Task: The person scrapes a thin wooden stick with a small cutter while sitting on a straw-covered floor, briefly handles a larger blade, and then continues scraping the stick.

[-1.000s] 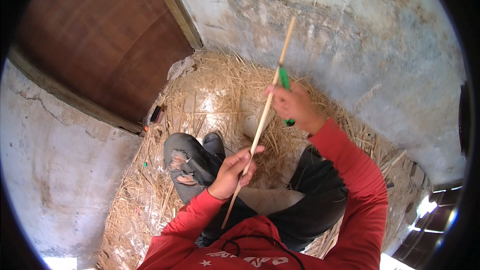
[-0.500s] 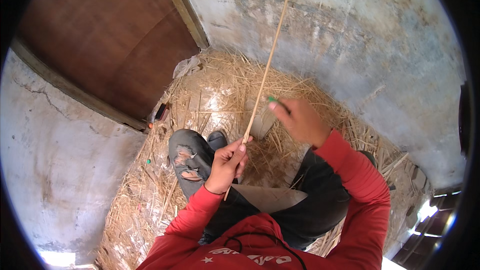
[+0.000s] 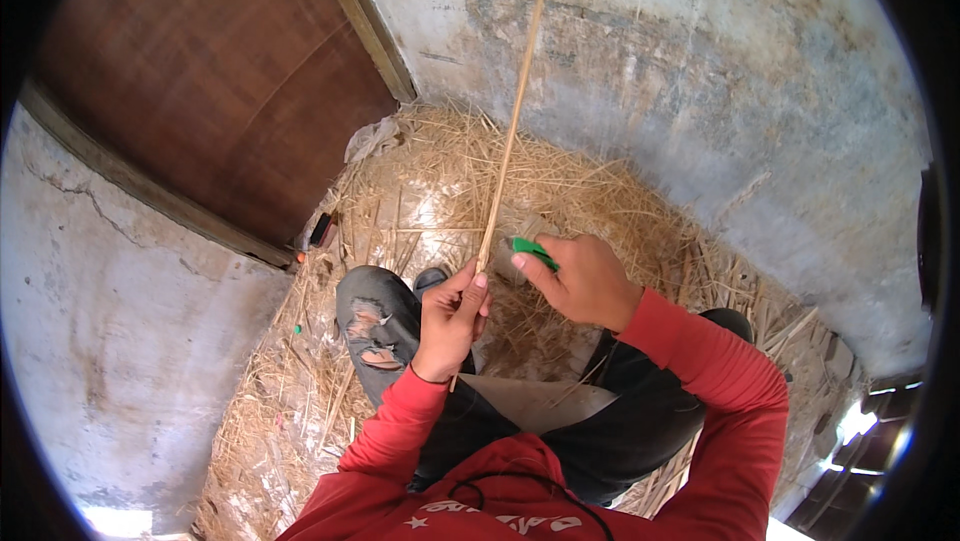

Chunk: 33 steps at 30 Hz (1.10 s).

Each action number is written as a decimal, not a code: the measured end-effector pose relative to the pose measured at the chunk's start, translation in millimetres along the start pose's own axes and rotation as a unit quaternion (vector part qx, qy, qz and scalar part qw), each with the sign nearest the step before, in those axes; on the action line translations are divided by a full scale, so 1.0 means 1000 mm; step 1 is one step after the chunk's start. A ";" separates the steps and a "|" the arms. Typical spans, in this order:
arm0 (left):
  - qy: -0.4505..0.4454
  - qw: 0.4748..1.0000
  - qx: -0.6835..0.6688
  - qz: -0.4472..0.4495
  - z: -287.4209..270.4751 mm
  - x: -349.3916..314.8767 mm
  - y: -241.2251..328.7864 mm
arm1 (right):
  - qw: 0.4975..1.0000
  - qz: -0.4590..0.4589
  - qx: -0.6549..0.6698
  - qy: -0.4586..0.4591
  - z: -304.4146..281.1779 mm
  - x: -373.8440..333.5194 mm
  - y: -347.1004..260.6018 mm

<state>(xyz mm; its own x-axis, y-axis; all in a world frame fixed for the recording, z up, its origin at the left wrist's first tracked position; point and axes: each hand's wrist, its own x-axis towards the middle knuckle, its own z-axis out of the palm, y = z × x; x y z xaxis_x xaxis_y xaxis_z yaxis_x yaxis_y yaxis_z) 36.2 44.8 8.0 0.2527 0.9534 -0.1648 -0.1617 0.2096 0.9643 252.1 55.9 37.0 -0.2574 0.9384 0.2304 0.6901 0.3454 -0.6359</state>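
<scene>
My left hand (image 3: 452, 319) is closed round the lower part of a long, thin bamboo strip (image 3: 516, 106). The strip slants up and away, its far tip in front of the wall; its short lower end shows below my wrist. To the right, my right hand (image 3: 588, 279) grips a green utility knife (image 3: 536, 252) between thumb and fingers. Its short blade points left toward the strip, a small gap apart from it just above my left hand. A pale sheet (image 3: 540, 402) lies across my lap between the legs.
Straw-like shavings (image 3: 440, 166) cover the floor. A brown door panel (image 3: 215, 71) and stained walls (image 3: 720, 91) close in the corner. By the door frame lies a small dark and red object (image 3: 322, 230), with a crumpled pale bag (image 3: 373, 139) farther off.
My right hand has come down and slightly left, turning so the green knife shows more fully. The bamboo strip's far tip has swung left and up; my left hand keeps its grip.
</scene>
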 end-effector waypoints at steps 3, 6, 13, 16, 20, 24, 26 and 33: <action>-0.017 0.998 0.052 0.002 0.002 0.000 -0.002 | 1.000 -0.011 -0.006 -0.016 0.007 0.000 -0.003; -0.018 0.999 0.049 0.012 0.006 -0.001 -0.006 | 0.999 -0.003 -0.014 -0.041 0.013 0.003 -0.002; -0.017 0.998 0.059 -0.022 -0.005 -0.010 -0.007 | 0.998 0.000 -0.029 -0.051 0.018 0.008 0.009; -0.030 0.997 0.064 -0.037 -0.008 -0.017 -0.003 | 0.999 0.037 -0.032 -0.012 0.019 0.014 0.014; -0.068 0.994 0.054 -0.060 -0.013 -0.041 -0.009 | 0.994 0.102 -0.008 0.040 -0.009 0.037 0.054; -0.038 0.997 0.028 -0.053 -0.009 -0.031 -0.012 | 0.999 0.027 0.018 -0.032 0.014 0.015 0.026; -0.038 0.998 0.042 -0.027 -0.008 -0.015 -0.005 | 0.997 0.003 0.024 -0.071 0.029 0.007 0.010; -0.013 0.999 0.042 -0.027 -0.015 -0.009 -0.012 | 0.997 -0.005 -0.041 -0.060 0.035 0.013 0.011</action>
<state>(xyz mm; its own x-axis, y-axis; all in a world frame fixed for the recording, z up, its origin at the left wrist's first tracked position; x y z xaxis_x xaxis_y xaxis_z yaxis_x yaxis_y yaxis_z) 21.1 36.6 -5.6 0.2847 0.9346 -0.2134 -0.0661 0.2412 0.9682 232.6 71.6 6.8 -0.3405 0.9291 0.1441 0.7387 0.3591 -0.5704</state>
